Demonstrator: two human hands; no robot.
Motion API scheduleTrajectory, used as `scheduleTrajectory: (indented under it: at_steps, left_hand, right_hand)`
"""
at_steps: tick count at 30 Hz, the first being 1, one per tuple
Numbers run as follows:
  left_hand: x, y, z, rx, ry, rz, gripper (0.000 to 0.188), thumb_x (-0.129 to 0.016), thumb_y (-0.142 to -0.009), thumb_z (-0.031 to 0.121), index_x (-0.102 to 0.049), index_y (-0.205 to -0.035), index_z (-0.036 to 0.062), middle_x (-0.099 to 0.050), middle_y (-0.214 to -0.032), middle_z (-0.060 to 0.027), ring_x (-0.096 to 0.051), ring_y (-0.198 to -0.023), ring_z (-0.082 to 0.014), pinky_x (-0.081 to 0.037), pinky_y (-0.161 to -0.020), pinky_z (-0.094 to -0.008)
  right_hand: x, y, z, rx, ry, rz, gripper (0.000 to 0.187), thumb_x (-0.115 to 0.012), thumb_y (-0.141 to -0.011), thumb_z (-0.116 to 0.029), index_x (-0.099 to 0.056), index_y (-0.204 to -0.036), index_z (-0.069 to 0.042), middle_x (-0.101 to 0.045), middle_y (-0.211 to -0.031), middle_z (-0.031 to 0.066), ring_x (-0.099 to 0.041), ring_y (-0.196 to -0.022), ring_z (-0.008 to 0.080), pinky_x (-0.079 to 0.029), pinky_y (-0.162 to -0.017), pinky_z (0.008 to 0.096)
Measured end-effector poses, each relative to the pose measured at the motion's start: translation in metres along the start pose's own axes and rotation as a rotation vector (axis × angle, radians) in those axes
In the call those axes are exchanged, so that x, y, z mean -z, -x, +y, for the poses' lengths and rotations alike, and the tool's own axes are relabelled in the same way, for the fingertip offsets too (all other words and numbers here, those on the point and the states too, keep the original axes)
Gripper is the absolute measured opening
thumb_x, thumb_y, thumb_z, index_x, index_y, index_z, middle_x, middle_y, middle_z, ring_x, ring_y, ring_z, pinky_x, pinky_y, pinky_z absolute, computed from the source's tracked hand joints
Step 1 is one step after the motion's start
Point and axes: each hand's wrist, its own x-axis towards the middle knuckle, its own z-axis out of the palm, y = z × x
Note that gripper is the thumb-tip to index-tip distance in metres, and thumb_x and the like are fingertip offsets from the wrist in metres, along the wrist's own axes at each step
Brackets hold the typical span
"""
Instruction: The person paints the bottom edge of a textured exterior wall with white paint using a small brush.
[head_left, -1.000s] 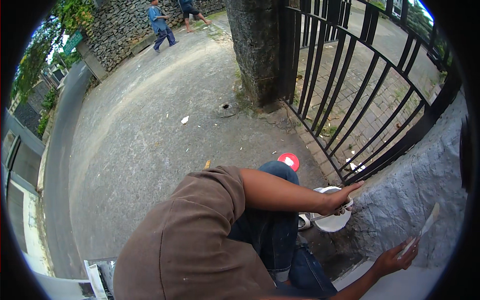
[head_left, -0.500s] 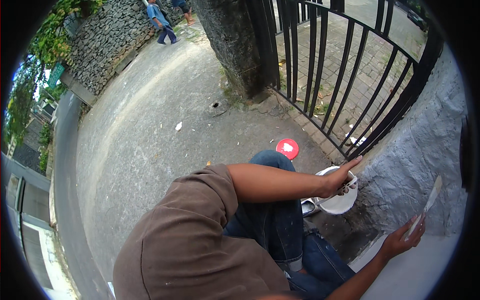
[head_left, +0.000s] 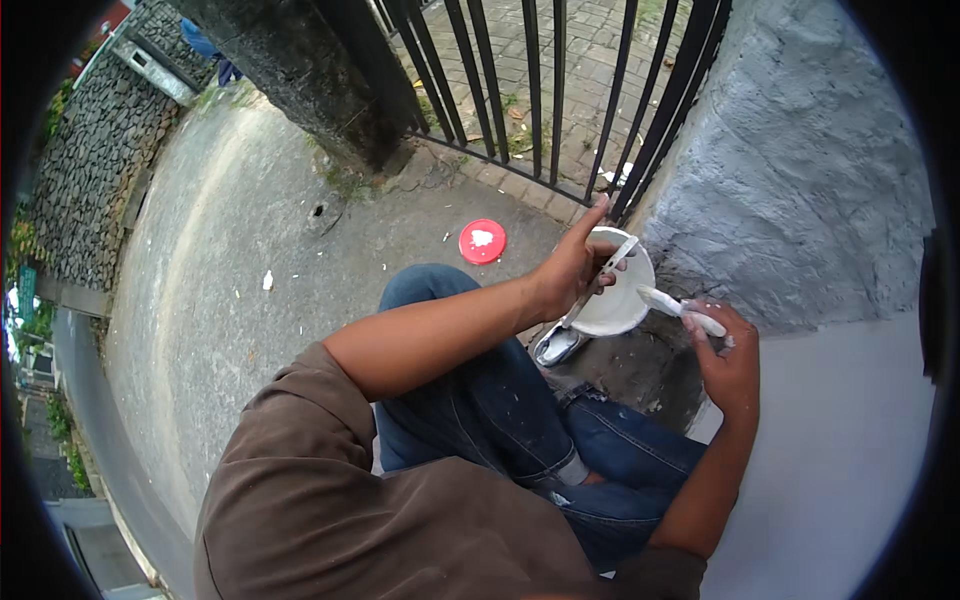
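My left hand (head_left: 572, 268) is closed round the pale handle (head_left: 622, 256) of a white bucket (head_left: 625, 300). The bucket stands tilted, its inside coated white. In my right hand (head_left: 730, 365) is a white-smeared paintbrush (head_left: 685, 308), gripped by its handle. The brush's bristle end points left, at the bucket's right rim; whether it touches the rim I cannot tell. White paint marks the right fingers. Beside both hands rises a rough wall (head_left: 790, 190), grey-white above and smooth and pale lower down.
A red lid (head_left: 483, 241) with a white paint blot lies on the concrete ground (head_left: 330, 262). A black barred gate (head_left: 535, 90) and a dark stone pillar (head_left: 290, 80) stand ahead. My bent knees (head_left: 470, 400) and a paint-stained shoe (head_left: 558, 345) are close to the bucket.
My right hand has brought the brush from the wall leftward to the bucket. My left hand keeps hold of the bucket handle. The view has turned toward the wall.
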Motion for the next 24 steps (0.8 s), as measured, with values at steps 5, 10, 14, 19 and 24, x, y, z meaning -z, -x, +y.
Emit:
scheduleTrajectory:
  at_steps: [5, 10, 14, 19, 24]
  left_hand:
    - [-0.014, 0.006, 0.003, -0.050, -0.071, -0.051, 0.094, -0.032, -0.099, 0.081, -0.072, -0.125, -0.0003, -0.066, -0.090, 0.0016, -0.049, -0.075, -0.0115, -0.040, -0.077, -0.0257]
    - [-0.021, 0.007, -0.004, -0.032, -0.129, -0.050, 0.091, -0.035, -0.094, 0.086, -0.076, -0.110, 0.0072, -0.063, -0.085, 0.0045, -0.046, -0.074, -0.0094, -0.037, -0.073, -0.0244]
    - [-0.019, 0.004, -0.011, -0.050, -0.269, -0.207, 0.094, -0.027, -0.099, 0.082, -0.072, -0.126, 0.0044, -0.062, -0.090, 0.0052, -0.043, -0.076, -0.0107, -0.035, -0.076, -0.0249]
    - [-0.024, 0.009, -0.021, 0.007, -0.281, -0.222, 0.097, -0.023, -0.099, 0.083, -0.071, -0.126, 0.0034, -0.059, -0.089, 0.0047, -0.041, -0.077, -0.0115, -0.034, -0.077, -0.0257]
    - [-0.033, 0.010, -0.026, 0.047, -0.337, -0.260, 0.090, -0.025, -0.100, 0.082, -0.071, -0.118, 0.0071, -0.056, -0.089, 0.0056, -0.041, -0.078, -0.0115, -0.033, -0.076, -0.0264]
  right_hand:
    - [-0.029, 0.001, 0.008, -0.019, 0.127, -0.222, 0.028, -0.071, -0.096, -0.019, -0.075, -0.117, -0.001, -0.071, -0.100, 0.0182, -0.067, -0.097, 0.0344, -0.052, -0.085, 0.0433]
    - [-0.074, 0.000, 0.037, 0.108, 0.407, -0.256, 0.021, -0.068, -0.093, -0.016, -0.075, -0.105, 0.000, -0.071, -0.100, 0.0184, -0.067, -0.099, 0.0327, -0.054, -0.086, 0.0456]
    - [-0.130, -0.005, 0.062, 0.174, 0.595, -0.355, 0.011, -0.068, -0.085, -0.010, -0.075, -0.087, -0.002, -0.073, -0.094, 0.0194, -0.072, -0.093, 0.0317, -0.055, -0.084, 0.0460]
    - [-0.156, 0.003, 0.081, 0.149, 0.555, -0.449, 0.012, -0.067, -0.085, -0.012, -0.069, -0.090, -0.001, -0.072, -0.092, 0.0182, -0.073, -0.083, 0.0393, -0.059, -0.078, 0.0484]
    - [-0.148, 0.008, 0.082, 0.077, 0.532, -0.461, 0.017, -0.070, -0.084, -0.016, -0.071, -0.094, -0.002, -0.071, -0.090, 0.0224, -0.073, -0.086, 0.0393, -0.059, -0.080, 0.0484]
